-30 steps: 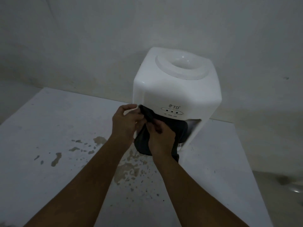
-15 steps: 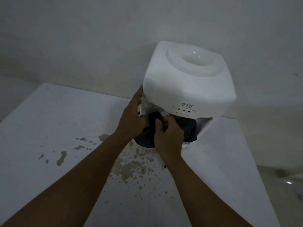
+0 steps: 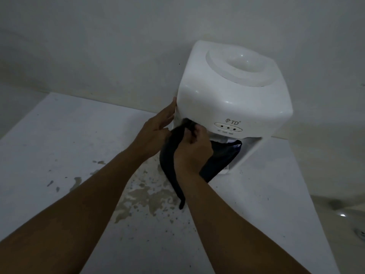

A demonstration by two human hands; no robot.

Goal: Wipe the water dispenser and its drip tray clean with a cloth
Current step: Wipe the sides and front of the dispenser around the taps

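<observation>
A white tabletop water dispenser point(image 3: 227, 95) stands at the back of a white table point(image 3: 59, 145), against the wall. A dark cloth point(image 3: 219, 157) hangs in front of its tap recess and covers the drip tray area; one end trails down onto the table. My right hand point(image 3: 194, 145) pinches the cloth's upper part at the dispenser's front left corner. My left hand point(image 3: 158, 127) lies with straight fingers against the dispenser's left side, its thumb near the cloth. The taps and the drip tray are mostly hidden behind the cloth.
The table's surface has brownish stains and chipped patches point(image 3: 142, 194) in front of the dispenser. A sink with a drain point(image 3: 359, 232) lies past the table's right edge. A plain wall point(image 3: 118, 46) runs behind.
My left hand has gone from holding the cloth to lying flat on the dispenser's left side. The cloth hangs longer, one end trailing onto the table. The view has shifted left.
</observation>
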